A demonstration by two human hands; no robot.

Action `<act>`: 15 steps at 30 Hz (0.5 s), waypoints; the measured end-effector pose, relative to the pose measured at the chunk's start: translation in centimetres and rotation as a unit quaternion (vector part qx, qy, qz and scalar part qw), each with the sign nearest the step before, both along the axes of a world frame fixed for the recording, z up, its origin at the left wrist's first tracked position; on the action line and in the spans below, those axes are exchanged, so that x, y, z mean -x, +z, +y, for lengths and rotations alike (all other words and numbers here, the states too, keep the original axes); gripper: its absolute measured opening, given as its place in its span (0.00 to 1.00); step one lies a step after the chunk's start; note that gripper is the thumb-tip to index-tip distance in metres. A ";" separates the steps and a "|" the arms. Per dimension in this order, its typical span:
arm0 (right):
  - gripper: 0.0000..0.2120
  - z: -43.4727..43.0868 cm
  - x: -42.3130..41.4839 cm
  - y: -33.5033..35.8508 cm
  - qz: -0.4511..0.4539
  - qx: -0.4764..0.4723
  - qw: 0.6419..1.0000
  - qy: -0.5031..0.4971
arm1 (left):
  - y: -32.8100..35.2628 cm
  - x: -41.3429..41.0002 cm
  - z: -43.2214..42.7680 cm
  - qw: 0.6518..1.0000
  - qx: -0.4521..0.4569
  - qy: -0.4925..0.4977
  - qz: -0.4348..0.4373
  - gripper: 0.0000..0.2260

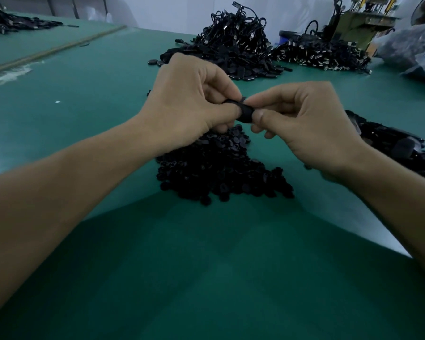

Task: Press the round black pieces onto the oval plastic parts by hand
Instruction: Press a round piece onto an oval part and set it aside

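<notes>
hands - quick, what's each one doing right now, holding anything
Left hand: closed, pinching the black part.
Right hand: closed, pinching the same part from the other side.

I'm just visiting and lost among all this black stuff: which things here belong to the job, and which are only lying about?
In use: left hand, right hand, black part pinched between them, pile of round pieces.

Lying about: cable heap, plastic bag, machine.

The table (pixel 84 114) wore smooth, matt green covering; the near heap of small pieces (pixel 219 168) looked like faintly glossy black plastic.
</notes>
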State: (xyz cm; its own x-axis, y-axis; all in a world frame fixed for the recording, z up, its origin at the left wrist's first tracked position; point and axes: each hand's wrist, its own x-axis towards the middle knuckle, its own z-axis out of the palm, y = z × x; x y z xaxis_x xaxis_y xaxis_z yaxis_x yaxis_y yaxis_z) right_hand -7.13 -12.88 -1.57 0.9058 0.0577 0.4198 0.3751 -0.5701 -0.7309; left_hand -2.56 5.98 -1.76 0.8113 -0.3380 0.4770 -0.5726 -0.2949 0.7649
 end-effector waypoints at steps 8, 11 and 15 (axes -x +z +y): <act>0.23 -5.1 -2.5 -0.7 0.122 0.413 0.878 -0.210 | -2.2 -4.9 3.5 0.974 0.067 0.195 0.096 0.08; 0.19 -5.1 -2.8 -1.0 0.183 0.425 0.859 -0.219 | -2.9 -6.4 3.8 0.966 0.038 0.233 0.106 0.08; 0.15 -4.7 -2.6 -1.0 0.145 0.401 0.874 -0.233 | -3.3 -7.8 3.8 0.967 -0.027 0.231 0.101 0.15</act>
State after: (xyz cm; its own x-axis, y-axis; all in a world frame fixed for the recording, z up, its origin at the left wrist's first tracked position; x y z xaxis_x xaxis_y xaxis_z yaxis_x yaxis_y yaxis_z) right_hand -4.50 -17.55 -2.59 0.9709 -0.1756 0.1628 -0.1692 -0.9842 -0.0523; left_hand 5.28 9.75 -5.11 0.9563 0.0627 0.2856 -0.2113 -0.5269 0.8232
